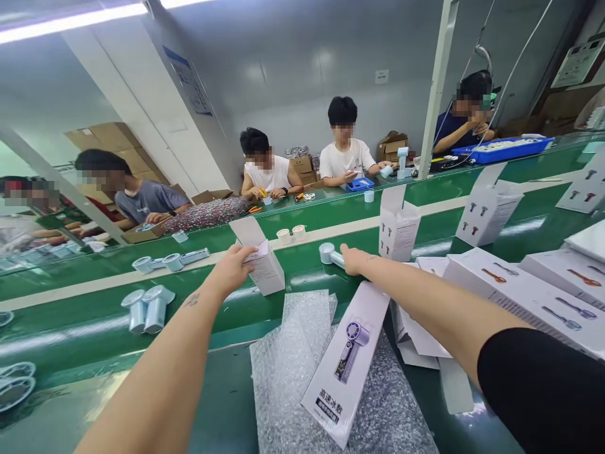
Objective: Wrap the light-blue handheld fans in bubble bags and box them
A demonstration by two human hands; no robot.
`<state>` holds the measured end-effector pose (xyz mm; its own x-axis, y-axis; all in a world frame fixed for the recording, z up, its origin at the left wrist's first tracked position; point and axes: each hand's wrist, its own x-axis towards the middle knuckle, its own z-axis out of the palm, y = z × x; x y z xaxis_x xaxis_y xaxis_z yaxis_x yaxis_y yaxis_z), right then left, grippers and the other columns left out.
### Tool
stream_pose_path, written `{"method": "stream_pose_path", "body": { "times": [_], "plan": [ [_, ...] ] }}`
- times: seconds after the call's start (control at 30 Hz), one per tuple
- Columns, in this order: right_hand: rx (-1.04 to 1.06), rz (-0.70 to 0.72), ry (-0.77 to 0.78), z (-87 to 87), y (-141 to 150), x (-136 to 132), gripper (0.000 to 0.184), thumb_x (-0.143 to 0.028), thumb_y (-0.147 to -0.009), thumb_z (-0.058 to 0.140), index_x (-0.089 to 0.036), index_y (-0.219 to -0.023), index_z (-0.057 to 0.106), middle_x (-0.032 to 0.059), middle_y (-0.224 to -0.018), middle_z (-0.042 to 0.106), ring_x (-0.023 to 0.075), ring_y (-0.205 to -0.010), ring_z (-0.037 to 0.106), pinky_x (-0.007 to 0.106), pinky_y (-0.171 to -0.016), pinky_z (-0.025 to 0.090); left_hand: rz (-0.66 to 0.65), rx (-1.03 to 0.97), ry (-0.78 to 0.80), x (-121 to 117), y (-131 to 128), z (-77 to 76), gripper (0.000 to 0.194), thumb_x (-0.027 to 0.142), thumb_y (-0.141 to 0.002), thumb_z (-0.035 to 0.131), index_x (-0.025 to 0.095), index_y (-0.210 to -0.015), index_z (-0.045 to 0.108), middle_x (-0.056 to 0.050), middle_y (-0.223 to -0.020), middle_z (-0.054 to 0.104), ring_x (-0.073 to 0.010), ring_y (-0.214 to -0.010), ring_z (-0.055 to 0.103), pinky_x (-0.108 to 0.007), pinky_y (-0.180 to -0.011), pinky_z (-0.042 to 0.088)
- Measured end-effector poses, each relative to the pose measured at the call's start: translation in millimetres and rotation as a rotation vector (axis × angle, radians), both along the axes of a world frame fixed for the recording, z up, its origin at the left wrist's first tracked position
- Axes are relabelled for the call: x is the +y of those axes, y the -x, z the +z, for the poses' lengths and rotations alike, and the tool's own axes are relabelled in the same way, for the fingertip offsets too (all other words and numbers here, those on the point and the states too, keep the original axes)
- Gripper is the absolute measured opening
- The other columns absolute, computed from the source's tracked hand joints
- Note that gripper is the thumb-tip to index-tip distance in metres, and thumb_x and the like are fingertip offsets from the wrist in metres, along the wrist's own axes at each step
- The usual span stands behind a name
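Observation:
My left hand [235,270] is closed on the upper edge of a white carton [267,272], which stands on the green belt with its top flap raised. Farther right, the fingers of my right hand [352,260] grip the handle end of a light-blue handheld fan [327,253] lying on the belt. Below that hand, a white fan box [347,359] with a purple fan printed on it rests at a slant on sheets of bubble wrap [293,378]. Two more light-blue fans [172,261] lie past my left forearm.
Open white cartons [399,236] stand upright along the belt to the right. Several printed boxes [515,296] are piled at the near right. A pair of light-blue fan parts [147,309] stands at left. Co-workers [347,157] sit across the green conveyor [307,284].

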<state>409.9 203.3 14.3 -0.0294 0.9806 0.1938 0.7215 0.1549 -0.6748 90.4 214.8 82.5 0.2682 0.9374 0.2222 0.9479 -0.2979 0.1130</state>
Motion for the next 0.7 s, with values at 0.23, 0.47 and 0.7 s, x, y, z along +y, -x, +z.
{"method": "stream_pose_path", "body": {
  "times": [0.23, 0.47, 0.7],
  "plan": [
    [-0.108, -0.074, -0.108, 85.4, -23, -24, 0.008, -0.016, -0.076, 0.058, -0.013, -0.083, 0.057, 0.0094, -0.083, 0.063, 0.0271, -0.096, 0.063, 0.039, -0.086, 0.045, 0.121, -0.325, -0.313, -105, -12, 20.3, 0.034, 0.042, -0.082, 0.046, 0.018, -0.100, 0.062, -0.008, -0.101, 0.065, -0.0218, -0.090, 0.062, -0.032, -0.082, 0.049],
    [0.213, -0.082, -0.388, 165.1, -67, -150, 0.036, -0.022, -0.079, 0.056, -0.014, -0.114, 0.053, 0.0105, -0.108, 0.058, 0.0221, -0.096, 0.060, 0.041, -0.085, 0.049, -0.053, -0.358, 0.238, -272, -45, -49.7, 0.036, 0.048, -0.073, 0.064, 0.021, -0.096, 0.061, -0.005, -0.093, 0.068, -0.0205, -0.080, 0.063, -0.030, -0.067, 0.050],
    [1.186, -0.010, 0.355, 72.5, -78, -302, 0.025, -0.017, -0.066, 0.069, -0.018, -0.086, 0.055, 0.0073, -0.088, 0.066, 0.0192, -0.074, 0.068, 0.030, -0.065, 0.061, -0.039, -0.058, 0.138, -330, -57, -102.8, 0.029, 0.016, -0.088, 0.033, 0.025, -0.076, 0.058, -0.007, -0.086, 0.066, -0.0263, -0.086, 0.060, -0.038, -0.074, 0.048]
  ]
}}
